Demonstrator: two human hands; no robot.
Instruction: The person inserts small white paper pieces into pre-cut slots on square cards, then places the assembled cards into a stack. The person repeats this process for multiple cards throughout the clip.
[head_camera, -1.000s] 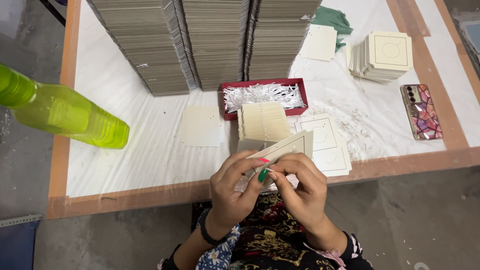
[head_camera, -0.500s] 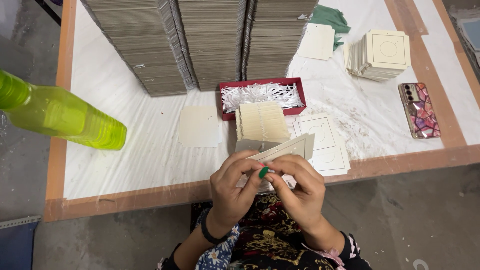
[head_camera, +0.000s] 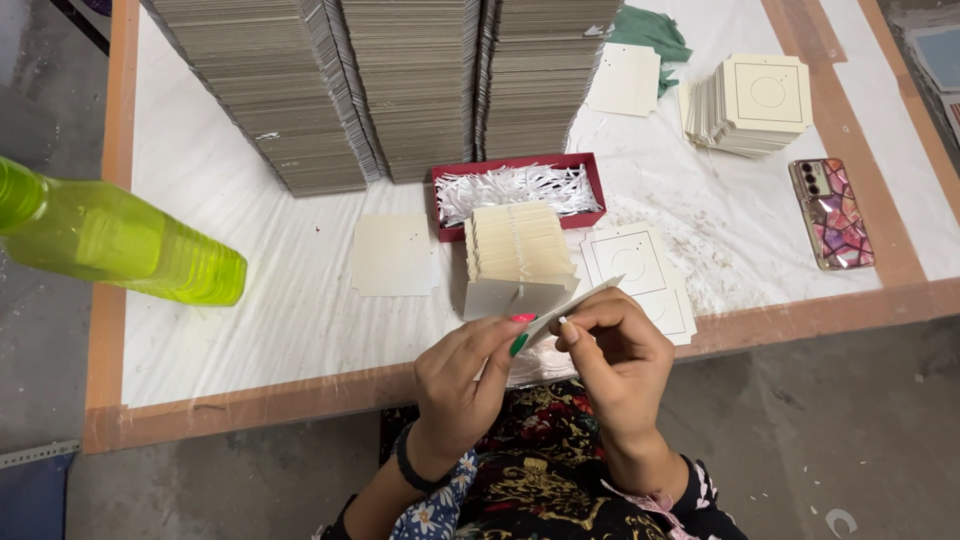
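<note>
Both hands pinch one cream card (head_camera: 580, 300) at the table's near edge. Left hand (head_camera: 465, 375) closed on its lower end, painted fingertips on the card face. Right hand (head_camera: 620, 360) closed on it from the right, thumb and forefinger at the edge.

Card seen nearly edge-on; long axis runs from lower left, near the left fingertips, up to the right. Upper tip points toward the printed sheets (head_camera: 640, 270). Its face can't be made out, and the lower part is hidden behind the fingers.

Just beyond the hands: a fanned card pack (head_camera: 518, 255), standing, leaning against a red tray (head_camera: 520, 162) of white shredded strips. The pack hides the tray's near wall. A blank card (head_camera: 393, 255) lies flat to the left.

Back of the table (head_camera: 200, 330): three tall grey-edged stacks (head_camera: 400, 80), tops cut off by the frame. Far right: short cream stack (head_camera: 755, 100), square outline with a circle on top. Green cloth (head_camera: 650, 35) partly tucked behind a loose card. Phone (head_camera: 830, 212) in a pink patterned case lies near the right border strip.

Yellow-green bottle (head_camera: 120, 245) at left, close to the camera, blurred, neck cut off.
</note>
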